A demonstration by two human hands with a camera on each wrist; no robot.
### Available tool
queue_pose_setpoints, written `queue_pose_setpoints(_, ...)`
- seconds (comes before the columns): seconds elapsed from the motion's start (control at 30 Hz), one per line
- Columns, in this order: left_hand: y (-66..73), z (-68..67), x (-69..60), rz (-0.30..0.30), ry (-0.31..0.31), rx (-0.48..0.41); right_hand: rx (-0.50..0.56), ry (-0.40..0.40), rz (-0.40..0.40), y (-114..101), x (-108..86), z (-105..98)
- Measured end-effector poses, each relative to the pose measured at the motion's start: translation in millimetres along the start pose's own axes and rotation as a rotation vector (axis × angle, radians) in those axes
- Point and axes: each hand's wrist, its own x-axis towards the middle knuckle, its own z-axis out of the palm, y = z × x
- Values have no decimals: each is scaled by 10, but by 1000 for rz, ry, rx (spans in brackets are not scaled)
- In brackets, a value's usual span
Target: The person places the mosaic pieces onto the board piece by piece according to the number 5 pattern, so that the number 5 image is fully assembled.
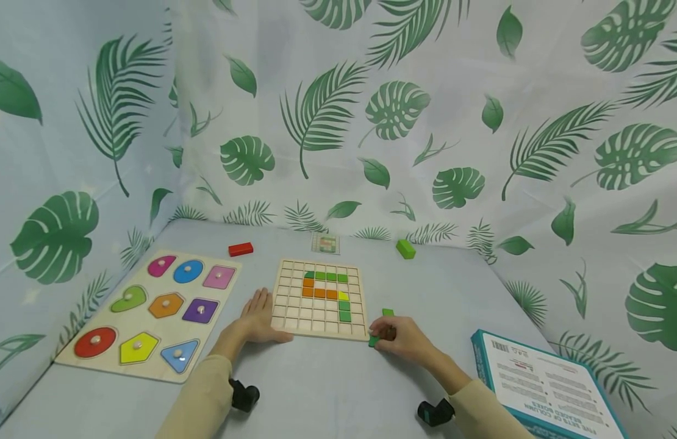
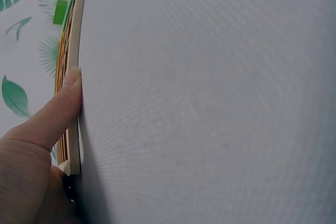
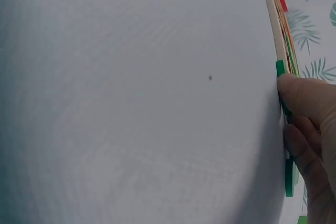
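Observation:
A wooden grid board (image 1: 305,321) lies on the table with green, orange and yellow tiles set in some of its squares. My left hand (image 1: 256,320) rests flat along its left side, fingers straight; its thumb (image 2: 71,85) touches the front edge by the corner. Near the board's front right corner, my right hand (image 1: 404,337) pinches a green tile (image 3: 280,68) between thumb and fingers. Part of that tile is hidden by the fingers. Another green tile (image 1: 388,312) lies just beyond the right hand, beside the board.
To the left lies a wooden puzzle board (image 1: 168,280) with knobbed coloured shapes. A red block (image 1: 241,249), a small pattern card (image 1: 325,244) and a light green block (image 1: 406,249) sit along the back. A teal-edged box (image 1: 541,384) lies at the front right.

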Motion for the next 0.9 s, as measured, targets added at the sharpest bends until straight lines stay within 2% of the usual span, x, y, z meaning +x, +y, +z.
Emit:
queue_pose_setpoints(0.23,10,-3,-3,5,4,-7,6,10,67,1,3,-15)
queue_pose_setpoints(0.5,-24,21,25,-10,0,12,63,73,70,-33,78,29)
queue_pose_setpoints(0.7,-27,32,21,-6,12,4,46,108,18,-140,192,124)
queue_pose_setpoints(0.9,115,-102,-121,-16,5,4,38,108,-48,-231,293,229)
